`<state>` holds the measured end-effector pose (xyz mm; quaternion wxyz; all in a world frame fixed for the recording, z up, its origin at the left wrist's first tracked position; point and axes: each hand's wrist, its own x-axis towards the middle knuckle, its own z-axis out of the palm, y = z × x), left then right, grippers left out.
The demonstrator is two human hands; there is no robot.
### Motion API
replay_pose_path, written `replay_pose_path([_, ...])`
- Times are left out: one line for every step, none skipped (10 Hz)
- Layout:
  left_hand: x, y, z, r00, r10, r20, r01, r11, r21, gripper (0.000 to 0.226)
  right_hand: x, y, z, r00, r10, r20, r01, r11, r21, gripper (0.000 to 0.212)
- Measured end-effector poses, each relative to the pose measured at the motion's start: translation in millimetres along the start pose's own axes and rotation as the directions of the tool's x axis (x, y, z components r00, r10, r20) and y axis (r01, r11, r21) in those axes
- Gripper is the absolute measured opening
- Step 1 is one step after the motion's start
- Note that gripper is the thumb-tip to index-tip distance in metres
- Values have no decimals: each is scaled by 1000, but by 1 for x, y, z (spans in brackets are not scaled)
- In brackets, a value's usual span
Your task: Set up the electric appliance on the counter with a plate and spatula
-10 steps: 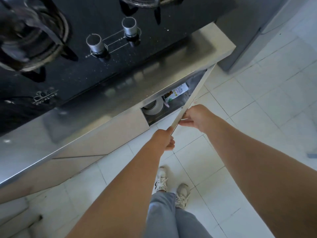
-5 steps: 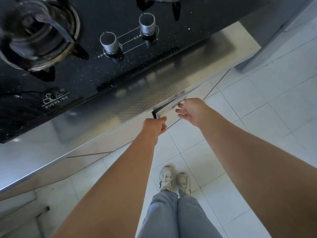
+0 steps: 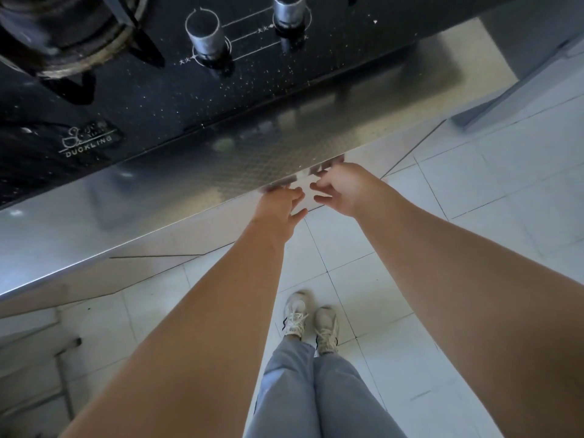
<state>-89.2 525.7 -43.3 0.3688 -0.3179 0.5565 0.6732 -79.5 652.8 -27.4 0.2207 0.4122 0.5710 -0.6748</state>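
Note:
My left hand (image 3: 279,205) and my right hand (image 3: 339,188) reach side by side under the front edge of the steel counter (image 3: 252,159). Their fingertips press against the cabinet door (image 3: 298,184), which now lies flush below the counter edge. Both hands have fingers spread and hold nothing. No electric appliance, plate or spatula shows in the head view.
A black glass gas hob (image 3: 158,90) with two metal knobs (image 3: 205,36) and a burner (image 3: 63,36) fills the counter top. A grey unit (image 3: 537,42) stands at the right. White tiled floor (image 3: 474,184) and my feet (image 3: 311,324) lie below.
The cabinet door stood open a second ago, showing a roll and packets inside. Both hands swung it toward the counter; it is now closed and the hands have let go of its edge.

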Motion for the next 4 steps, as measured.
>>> replay_pose_path([-2,1,0,1000,14,-9,-13,998,53,39,4,3,-1,1000,26,11,-26,1000,-14,43])
replay_pose_path([-10,4,-5,999,14,-33,-10,994,112,37,-3,4,0,998,53,-40,-54,998,-23,48])
replay_pose_path([-21,7,-16,995,25,-93,-6,981,194,12,-15,1,1,997,35,-69,-42,994,-100,32])
replay_pose_path([-31,8,-28,980,105,-169,-30,917,398,11,-27,-2,2,992,17,-127,-39,984,-173,29])
